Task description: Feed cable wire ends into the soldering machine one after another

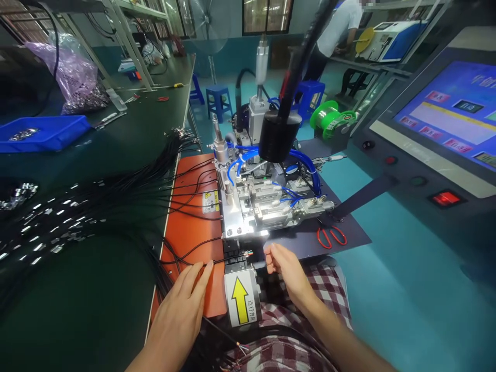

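My left hand (182,302) reaches over the orange plate (189,243), its fingertips on a black cable (220,261). The cable's stripped end, with small coloured wires (248,253), lies across the dark feed track (233,253) of the machine. My left thumb is hidden. Just right of those wire ends, my right hand (287,271) is held with fingers curled together, and nothing shows in them. Below the track is a white label with a yellow arrow (240,299). More black cables cross the plate toward the metal machine (267,201) with blue air tubes.
A large bundle of black cables (132,181) covers the dark bench at left, near a blue tray (46,133). Red-handled scissors (331,236) lie right of the machine. A control screen (453,113) stands at right. A green wire spool (331,120) and a person (341,31) are behind.
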A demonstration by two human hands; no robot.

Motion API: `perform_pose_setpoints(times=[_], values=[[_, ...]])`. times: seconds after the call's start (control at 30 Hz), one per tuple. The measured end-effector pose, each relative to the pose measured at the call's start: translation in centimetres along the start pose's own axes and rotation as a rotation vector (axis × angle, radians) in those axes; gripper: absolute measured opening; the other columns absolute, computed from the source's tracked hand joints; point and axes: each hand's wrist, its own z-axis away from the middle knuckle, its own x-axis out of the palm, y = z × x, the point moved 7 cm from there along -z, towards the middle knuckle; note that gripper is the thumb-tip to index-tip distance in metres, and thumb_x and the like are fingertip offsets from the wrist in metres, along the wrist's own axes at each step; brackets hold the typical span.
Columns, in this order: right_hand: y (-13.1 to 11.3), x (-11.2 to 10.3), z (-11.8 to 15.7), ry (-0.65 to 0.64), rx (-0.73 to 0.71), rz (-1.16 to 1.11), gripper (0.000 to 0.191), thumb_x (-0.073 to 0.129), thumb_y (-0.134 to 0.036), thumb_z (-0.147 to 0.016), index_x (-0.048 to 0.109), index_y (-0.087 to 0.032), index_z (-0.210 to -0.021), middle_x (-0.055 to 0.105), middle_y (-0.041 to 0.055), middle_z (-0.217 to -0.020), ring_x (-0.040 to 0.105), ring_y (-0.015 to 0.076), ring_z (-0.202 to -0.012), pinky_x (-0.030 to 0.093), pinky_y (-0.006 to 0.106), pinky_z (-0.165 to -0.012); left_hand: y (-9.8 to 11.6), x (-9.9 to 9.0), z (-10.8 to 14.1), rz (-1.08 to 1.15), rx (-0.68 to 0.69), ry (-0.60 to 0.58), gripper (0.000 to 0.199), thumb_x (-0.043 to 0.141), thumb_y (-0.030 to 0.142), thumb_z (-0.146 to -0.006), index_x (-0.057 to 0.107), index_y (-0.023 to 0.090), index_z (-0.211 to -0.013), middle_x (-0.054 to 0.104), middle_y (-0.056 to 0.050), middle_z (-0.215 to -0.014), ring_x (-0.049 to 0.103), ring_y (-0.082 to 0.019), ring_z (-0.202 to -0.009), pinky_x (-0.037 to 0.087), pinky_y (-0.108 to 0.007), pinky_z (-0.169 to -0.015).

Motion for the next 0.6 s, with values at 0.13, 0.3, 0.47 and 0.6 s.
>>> perform_pose_setpoints(times=[0.13,0.3,0.47,0.6], values=[[0.1,-1.0,0.5,0.034,0.007,0.016,0.038,0.059,-0.054,-0.078,0.059,-0.016,-0.074,0.05,-0.0025,-0.061,0.046,0.0116,-0.051,0.033,0.026,-0.053,0.0,-0.3,-0.9,-0.03,-0.025,-0.038,0.049,0.037,0.012,-0.085,0.044,0.019,-0.133,0.055,-0.012,-0.122,0.054,-0.027,-0.109,0.052,-0.037,-0.08],[0.0,-0.9,0.8,0.035,0.027,0.03,0.036,0.061,-0.052,-0.076,0.06,-0.016,-0.073,0.05,-0.002,-0.061,0.045,0.0121,-0.051,0.033,0.027,-0.053,-1.5,-0.6,-4.5,0.047,-0.076,-0.072,0.043,0.034,0.017,-0.09,0.045,0.014,-0.131,0.053,-0.015,-0.123,0.05,-0.027,-0.111,0.05,-0.041,-0.086],[-0.6,-1.2,1.2,0.042,0.028,0.023,0.033,0.062,-0.05,-0.077,0.06,-0.017,-0.072,0.05,-0.0019,-0.062,0.045,0.0118,-0.052,0.035,0.027,-0.054,0.0,-2.5,-4.1,0.319,0.06,-0.261,0.032,0.041,0.017,-0.089,0.051,0.023,-0.119,0.052,-0.007,-0.119,0.053,-0.019,-0.103,0.049,-0.03,-0.082],[-1.3,-1.4,1.6,0.05,0.023,0.021,0.032,0.062,-0.048,-0.077,0.059,-0.017,-0.072,0.05,-0.0021,-0.062,0.044,0.0115,-0.052,0.035,0.026,-0.054,3.7,-3.9,-1.6,0.41,0.346,-0.401,0.019,0.047,0.007,-0.084,0.058,0.021,-0.088,0.057,-0.004,-0.102,0.053,-0.019,-0.094,0.045,-0.032,-0.078]])
